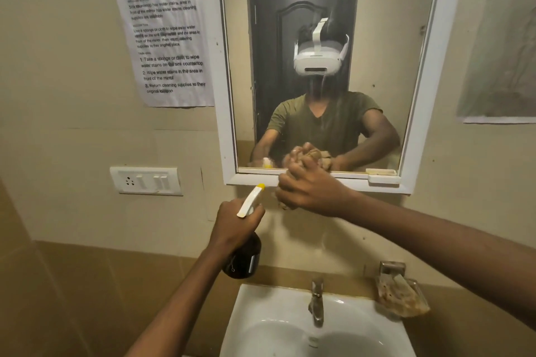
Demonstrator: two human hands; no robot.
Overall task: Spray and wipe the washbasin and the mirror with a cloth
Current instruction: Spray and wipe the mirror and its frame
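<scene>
A white-framed mirror (319, 23) hangs on the wall above a white washbasin (261, 313). My right hand (310, 191) is closed on a bunched tan cloth (282, 205) and presses it against the mirror's bottom edge. My left hand (235, 223) grips a dark spray bottle (243, 258) with a white trigger head and yellow nozzle, held upright below the mirror's lower left corner. Streaks of liquid run down the glass. Most of the cloth is hidden under my fingers.
A metal tap (316, 301) stands at the basin's back. A soap dish (401, 295) is fixed to the wall on the right. A switch plate (146, 180) and a printed task sheet (165, 35) are on the left wall. A small shelf (383, 178) sits on the frame.
</scene>
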